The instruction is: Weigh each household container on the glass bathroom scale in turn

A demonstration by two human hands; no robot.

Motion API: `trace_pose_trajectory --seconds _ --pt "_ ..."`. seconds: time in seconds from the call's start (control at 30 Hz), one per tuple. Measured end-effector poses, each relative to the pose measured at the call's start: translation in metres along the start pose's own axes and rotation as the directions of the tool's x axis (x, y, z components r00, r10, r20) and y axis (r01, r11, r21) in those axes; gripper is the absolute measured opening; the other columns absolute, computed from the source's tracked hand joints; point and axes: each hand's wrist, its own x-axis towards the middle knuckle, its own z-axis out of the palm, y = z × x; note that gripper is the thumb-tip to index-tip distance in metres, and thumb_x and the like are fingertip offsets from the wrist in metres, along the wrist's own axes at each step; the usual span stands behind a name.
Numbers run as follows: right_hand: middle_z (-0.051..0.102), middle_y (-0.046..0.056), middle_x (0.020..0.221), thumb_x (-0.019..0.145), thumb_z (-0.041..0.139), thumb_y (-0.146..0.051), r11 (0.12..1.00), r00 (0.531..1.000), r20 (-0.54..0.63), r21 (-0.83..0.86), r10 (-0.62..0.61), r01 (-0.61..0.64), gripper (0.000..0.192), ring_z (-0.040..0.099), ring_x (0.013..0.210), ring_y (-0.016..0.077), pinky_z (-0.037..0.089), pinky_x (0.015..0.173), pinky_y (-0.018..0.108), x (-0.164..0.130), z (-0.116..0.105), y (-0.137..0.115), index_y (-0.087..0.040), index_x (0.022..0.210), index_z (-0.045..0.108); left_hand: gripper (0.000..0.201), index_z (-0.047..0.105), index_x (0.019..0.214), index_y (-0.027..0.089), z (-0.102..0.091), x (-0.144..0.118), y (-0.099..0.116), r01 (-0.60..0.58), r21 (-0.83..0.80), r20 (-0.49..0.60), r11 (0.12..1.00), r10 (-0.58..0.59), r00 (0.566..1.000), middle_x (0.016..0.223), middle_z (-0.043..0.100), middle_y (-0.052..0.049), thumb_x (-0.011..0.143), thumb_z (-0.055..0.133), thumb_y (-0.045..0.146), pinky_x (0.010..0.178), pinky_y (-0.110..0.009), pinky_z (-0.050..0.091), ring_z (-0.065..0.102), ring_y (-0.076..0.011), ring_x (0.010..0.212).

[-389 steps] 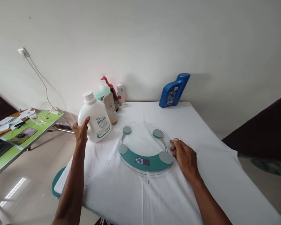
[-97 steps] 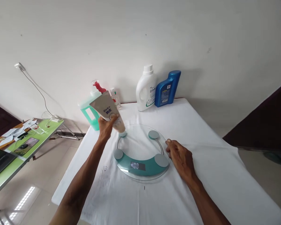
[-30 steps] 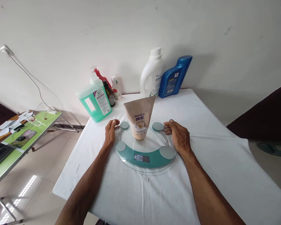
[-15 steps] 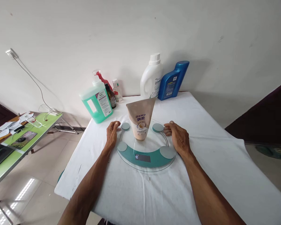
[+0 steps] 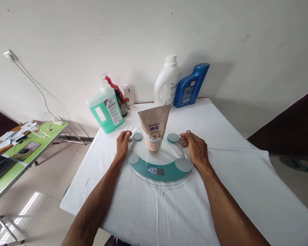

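Note:
A round glass bathroom scale [image 5: 156, 172] with a teal band and pale pads lies on a white-covered table. Its display reads digits that look like "8.0" beside smaller marks. Upside down from a usual bottle, a beige Rejoice tube [image 5: 154, 128] stands on its cap in the middle of the glass. My left hand [image 5: 122, 145] is curled at the scale's left edge, by the far left pad. At the opposite edge my right hand [image 5: 195, 147] has its fingers bent against the rim, thumb uppermost. Neither hand touches the tube.
Behind stand a green liquid jug [image 5: 106, 112], a red pump bottle [image 5: 113, 83], a dark bottle [image 5: 122, 104] and a small clear bottle [image 5: 128, 97]. A white detergent bottle [image 5: 166, 80] and a blue bottle [image 5: 191, 87] are by the wall. A green table [image 5: 45, 136] is left.
The scale's display has lit up with large digits, where only small marks showed before. Both hands and the tube keep their places; the view has shifted slightly.

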Motion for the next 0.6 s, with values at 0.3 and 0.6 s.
trace_pose_trajectory --seconds 0.3,0.6 --pt "0.082 0.01 0.086 0.091 0.051 -0.096 1.0 1.0 -0.007 -0.002 -0.017 0.017 0.077 0.072 0.066 0.0231 0.06 0.071 0.039 -0.0011 0.0016 -0.0028 -0.024 0.085 0.079 0.053 0.076 0.102 0.019 -0.001 -0.0006 0.0024 -0.009 0.004 0.008 1.0 0.009 1.0 0.119 0.08 -0.016 0.096 0.069 0.071 0.093 -0.043 0.067 0.076 -0.0322 0.12" --pt "0.081 0.009 0.084 0.092 0.051 -0.092 1.0 1.0 -0.003 0.001 -0.004 0.004 0.074 0.073 0.068 0.0239 0.061 0.072 0.039 -0.0027 0.0013 -0.0059 -0.024 0.086 0.079 0.051 0.076 0.101 0.019 0.0 -0.0005 0.0023 -0.006 0.002 0.001 1.0 0.006 1.0 0.118 0.08 -0.016 0.095 0.07 0.069 0.093 -0.043 0.067 0.076 -0.0318 0.119"
